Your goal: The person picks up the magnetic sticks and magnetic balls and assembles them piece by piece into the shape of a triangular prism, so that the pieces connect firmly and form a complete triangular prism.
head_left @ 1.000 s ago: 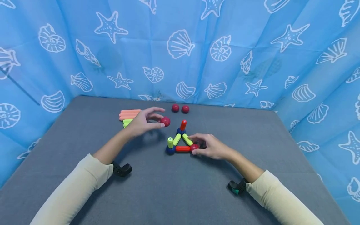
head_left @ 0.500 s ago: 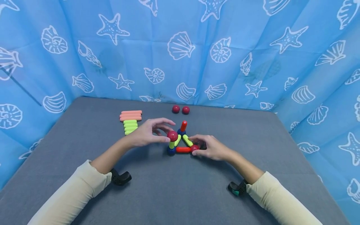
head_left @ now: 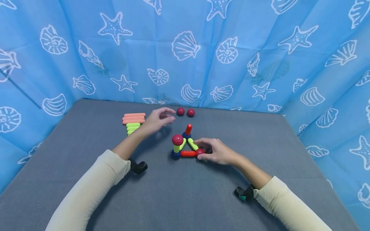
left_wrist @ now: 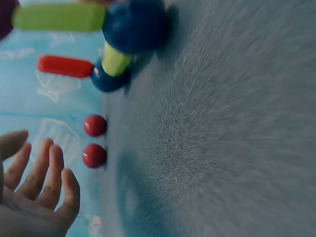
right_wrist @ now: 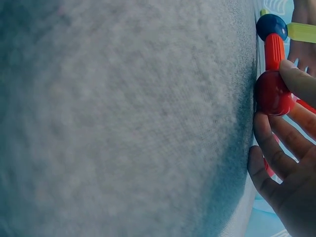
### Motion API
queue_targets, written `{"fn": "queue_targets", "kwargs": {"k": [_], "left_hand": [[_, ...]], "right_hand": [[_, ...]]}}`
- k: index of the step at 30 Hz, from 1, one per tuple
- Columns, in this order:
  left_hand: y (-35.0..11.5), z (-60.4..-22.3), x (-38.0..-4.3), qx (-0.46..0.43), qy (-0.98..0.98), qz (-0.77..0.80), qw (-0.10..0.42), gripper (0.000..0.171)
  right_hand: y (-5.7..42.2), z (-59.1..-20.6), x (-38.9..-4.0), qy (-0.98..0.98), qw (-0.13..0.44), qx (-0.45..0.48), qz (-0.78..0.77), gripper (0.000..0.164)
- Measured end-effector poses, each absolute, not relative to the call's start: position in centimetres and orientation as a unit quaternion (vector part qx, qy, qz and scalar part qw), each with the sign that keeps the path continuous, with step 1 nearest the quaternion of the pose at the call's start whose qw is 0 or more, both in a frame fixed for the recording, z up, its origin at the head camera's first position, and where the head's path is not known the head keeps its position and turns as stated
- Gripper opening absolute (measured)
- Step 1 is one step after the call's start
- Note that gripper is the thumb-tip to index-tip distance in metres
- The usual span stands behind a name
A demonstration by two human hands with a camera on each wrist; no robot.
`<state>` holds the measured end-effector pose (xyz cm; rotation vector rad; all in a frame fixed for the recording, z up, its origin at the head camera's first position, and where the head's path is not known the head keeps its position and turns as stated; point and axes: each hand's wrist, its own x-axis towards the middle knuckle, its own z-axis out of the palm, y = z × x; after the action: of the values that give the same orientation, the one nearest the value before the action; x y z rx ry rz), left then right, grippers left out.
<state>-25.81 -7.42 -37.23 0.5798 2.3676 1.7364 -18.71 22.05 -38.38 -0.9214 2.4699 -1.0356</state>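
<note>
On the table lies a triangle of rods joined by balls. My right hand (head_left: 216, 151) pinches the red ball (right_wrist: 274, 94) at its right corner between thumb and fingers. A red rod (head_left: 188, 154) runs from there to the blue ball (head_left: 175, 155) at the left corner, where an upright green rod (head_left: 176, 149) carries another red ball (head_left: 177, 139). At the far corner a red rod (head_left: 188, 129) stands on a second blue ball (head_left: 186, 135). My left hand (head_left: 157, 120), empty with fingers loosely bent, hovers left of two loose red balls (left_wrist: 95, 126).
Orange rods (head_left: 134, 118) and several green rods (head_left: 133, 127) lie side by side at the left, partly behind my left forearm. A blue curtain (head_left: 202, 57) with shell prints hangs behind the grey table (head_left: 185, 199).
My left hand brought a red ball onto the upright green rod, let go, and moved back toward the two loose balls. My right hand stayed on the corner ball.
</note>
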Motion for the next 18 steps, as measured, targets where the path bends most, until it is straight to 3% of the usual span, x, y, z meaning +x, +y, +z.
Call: {"fn": "queue_targets", "kwargs": {"k": [9,18], "left_hand": [[-5.4,-39.3,-30.0,0.147,0.835,0.530,0.020,0.047],[-4.2,-39.9,-31.6,0.178,0.866,0.464,0.047,0.059]], "right_hand": [[22.0,-38.5,-18.8,0.864,0.151,-0.321,-0.358,0.055],[22.0,-38.5,-19.0,0.862,0.155,-0.319,-0.361,0.056]]}}
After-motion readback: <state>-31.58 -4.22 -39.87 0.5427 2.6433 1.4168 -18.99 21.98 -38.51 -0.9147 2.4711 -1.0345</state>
